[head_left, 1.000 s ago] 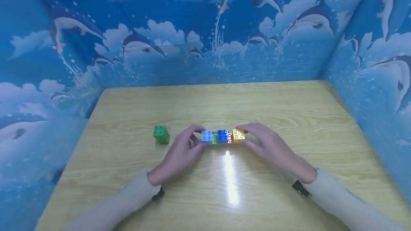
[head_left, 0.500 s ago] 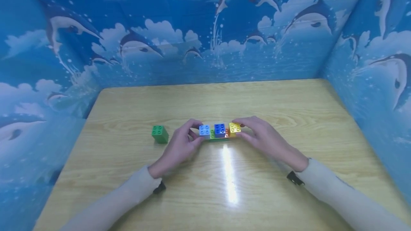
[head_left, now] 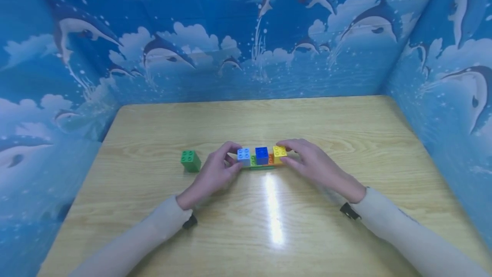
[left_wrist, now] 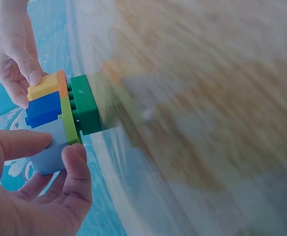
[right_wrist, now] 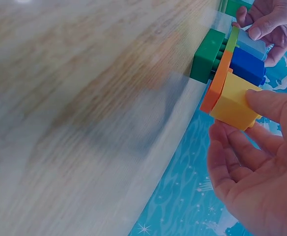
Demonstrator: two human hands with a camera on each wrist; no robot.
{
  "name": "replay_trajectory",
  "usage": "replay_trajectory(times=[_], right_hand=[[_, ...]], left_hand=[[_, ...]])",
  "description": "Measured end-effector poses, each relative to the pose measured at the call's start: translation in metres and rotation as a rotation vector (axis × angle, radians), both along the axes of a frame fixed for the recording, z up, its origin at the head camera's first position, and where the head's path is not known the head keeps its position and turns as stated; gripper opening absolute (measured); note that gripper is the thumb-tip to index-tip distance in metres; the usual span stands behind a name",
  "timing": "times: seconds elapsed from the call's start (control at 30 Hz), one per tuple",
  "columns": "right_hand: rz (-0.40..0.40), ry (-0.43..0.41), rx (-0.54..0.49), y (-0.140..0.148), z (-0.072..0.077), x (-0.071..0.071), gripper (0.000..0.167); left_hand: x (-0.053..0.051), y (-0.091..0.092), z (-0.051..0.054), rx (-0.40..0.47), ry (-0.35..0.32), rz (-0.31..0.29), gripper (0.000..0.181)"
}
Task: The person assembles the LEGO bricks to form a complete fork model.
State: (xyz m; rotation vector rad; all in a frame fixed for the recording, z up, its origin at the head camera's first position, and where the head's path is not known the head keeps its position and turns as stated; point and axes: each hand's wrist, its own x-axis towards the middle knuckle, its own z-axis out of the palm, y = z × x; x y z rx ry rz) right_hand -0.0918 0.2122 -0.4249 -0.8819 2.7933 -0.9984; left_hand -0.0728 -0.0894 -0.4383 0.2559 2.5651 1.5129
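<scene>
My left hand pinches a light blue toy brick between thumb and fingers. With thumb and fingers, my right hand grips a yellow brick at the other end. A dark blue brick sits between these two. All three stand on a thin light green piece and a thin orange piece, joined in a row. Under the row's middle is a dark green brick; its studs show in a narrow gap below the thin pieces in both wrist views.
A separate green brick stands upright on the wooden table, left of my left hand. Cloth printed with dolphins hangs behind the table and along both sides.
Both hands have shifted the row slightly away from me and left in the head view. A dark green edge now shows beneath its front. Both hands keep their hold.
</scene>
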Motion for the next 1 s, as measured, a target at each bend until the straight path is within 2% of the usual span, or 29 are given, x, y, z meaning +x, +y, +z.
replay_trajectory(times=[0.23,0.33,0.47,0.57,0.7,0.87,1.0], right_hand=[[-0.008,0.01,0.0,0.001,-0.002,0.004,0.048],[-0.017,0.023,-0.001,0.0,-0.003,0.003,0.05],[-0.023,-0.035,-0.06,-0.006,-0.002,-0.002,0.049],[0.008,-0.093,-0.151,-0.013,-0.002,-0.006,0.044],[0.05,-0.119,-0.234,-0.022,-0.007,-0.01,0.04],[0.044,-0.123,-0.252,-0.027,-0.009,-0.012,0.037],[0.044,-0.122,-0.253,-0.029,-0.007,-0.013,0.034]], left_hand=[[-0.001,-0.001,-0.002,-0.041,0.058,-0.058,0.044],[-0.003,0.0,-0.002,-0.09,0.096,-0.075,0.048],[-0.007,0.004,-0.003,-0.116,0.134,-0.104,0.052],[-0.011,0.01,-0.004,-0.065,0.128,-0.127,0.048],[-0.013,0.015,-0.005,0.014,0.101,-0.147,0.044],[-0.013,0.019,-0.005,0.077,0.089,-0.15,0.037],[-0.014,0.02,-0.005,0.085,0.095,-0.141,0.031]])
